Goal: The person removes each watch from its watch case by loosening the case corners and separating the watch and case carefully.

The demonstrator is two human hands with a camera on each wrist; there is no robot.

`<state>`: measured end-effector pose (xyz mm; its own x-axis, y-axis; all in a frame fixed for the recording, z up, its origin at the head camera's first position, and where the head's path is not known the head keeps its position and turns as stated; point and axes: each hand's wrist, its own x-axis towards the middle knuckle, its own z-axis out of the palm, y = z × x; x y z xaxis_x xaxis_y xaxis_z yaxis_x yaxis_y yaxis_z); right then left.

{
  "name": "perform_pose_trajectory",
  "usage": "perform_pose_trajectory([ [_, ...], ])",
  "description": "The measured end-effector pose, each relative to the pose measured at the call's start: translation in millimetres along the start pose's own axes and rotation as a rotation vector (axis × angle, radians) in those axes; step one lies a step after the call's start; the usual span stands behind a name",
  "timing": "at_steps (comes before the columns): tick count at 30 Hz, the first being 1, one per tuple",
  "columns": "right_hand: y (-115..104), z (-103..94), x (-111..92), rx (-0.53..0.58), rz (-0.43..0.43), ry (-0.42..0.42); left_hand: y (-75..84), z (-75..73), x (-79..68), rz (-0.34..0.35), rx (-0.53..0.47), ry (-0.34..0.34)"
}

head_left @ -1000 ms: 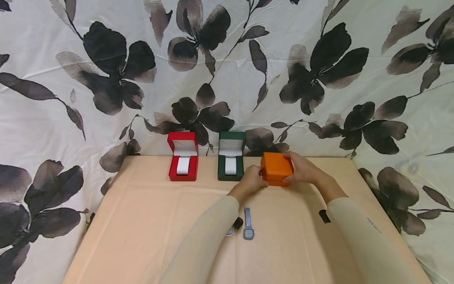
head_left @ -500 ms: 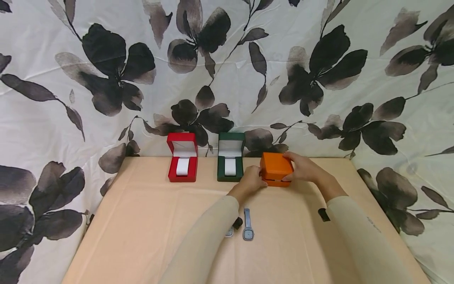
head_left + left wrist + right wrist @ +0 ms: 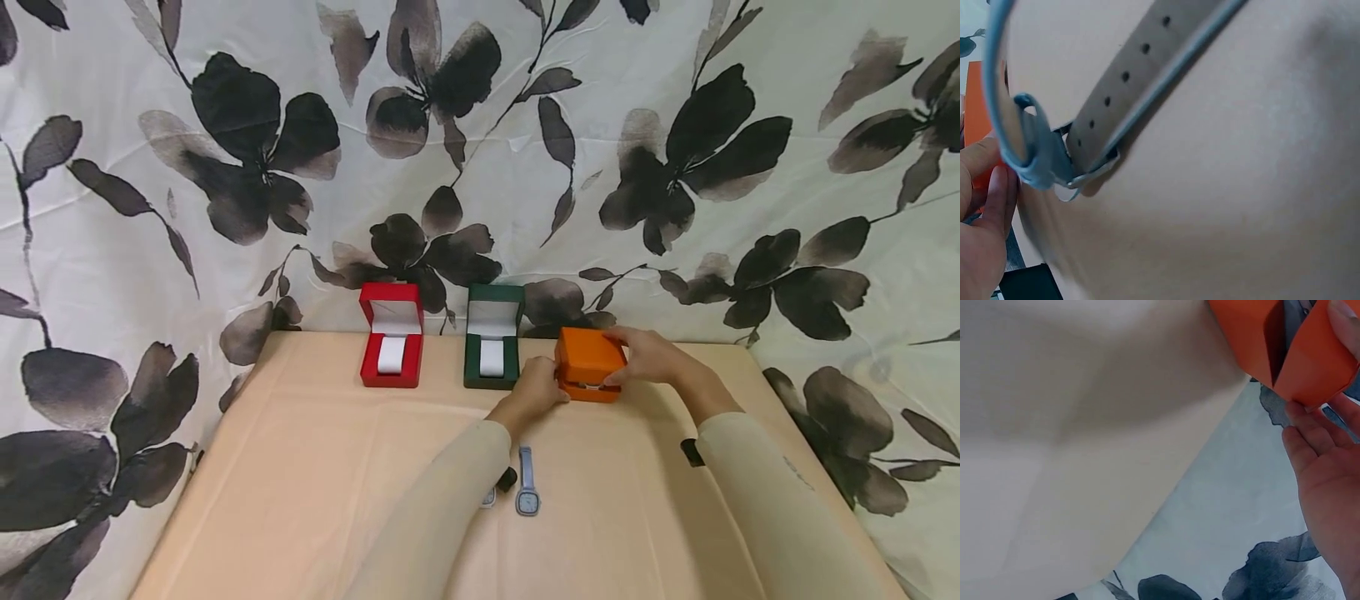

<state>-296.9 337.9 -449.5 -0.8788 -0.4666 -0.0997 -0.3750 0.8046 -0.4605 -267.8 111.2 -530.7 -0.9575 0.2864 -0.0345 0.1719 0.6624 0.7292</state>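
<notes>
In the head view an orange watch box stands at the table's far edge, its lid raised slightly at the front. My left hand holds the box's left side low down, thumb near the front corner. On the other side, my right hand grips the lid, thumb at the front and fingers over the top right. From the right wrist view, a wedge-shaped gap shows between the lid and base of the orange box, with something grey inside. The left hand also meets the box in the left wrist view.
A red watch box and a green watch box stand open to the left, each with a white cushion. A blue-strapped watch lies nearer me. Another watch is mostly hidden by my left sleeve. A buckled strap fills the left wrist foreground.
The orange box's lid has lifted a little at the front, widening the gap above the base. Both hands keep their places on the box. The head view has shifted slightly.
</notes>
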Motion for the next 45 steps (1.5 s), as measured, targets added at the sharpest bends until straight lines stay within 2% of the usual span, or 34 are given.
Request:
perform_pose_trajectory([
  [12, 1.9, -13.8, 10.0, -0.021, 0.063, -0.119, 0.5, 0.1, -1.7, -0.001, -0.012, 0.011],
  [24, -0.6, -26.3, 17.0, 0.065, 0.071, -0.189, 2.2, 1.0, 0.2, -0.010, 0.068, 0.029],
  [32, 4.8, -28.2, 14.8, 0.221, 0.103, -0.164, 3.8, 0.2, 1.7, 0.000, 0.114, 0.045],
  [36, 6.9, -27.5, 13.1, 0.243, 0.125, -0.141, 4.0, 0.2, 0.6, 0.005, 0.125, 0.042],
  [43, 11.1, -25.4, 12.3, 0.242, 0.107, -0.114, 6.1, -1.2, -1.2, 0.011, 0.151, 0.050],
  [45, 8.3, -27.3, 10.6, 0.270, 0.118, -0.115, 6.0, 0.4, -0.9, 0.014, 0.166, 0.054],
])
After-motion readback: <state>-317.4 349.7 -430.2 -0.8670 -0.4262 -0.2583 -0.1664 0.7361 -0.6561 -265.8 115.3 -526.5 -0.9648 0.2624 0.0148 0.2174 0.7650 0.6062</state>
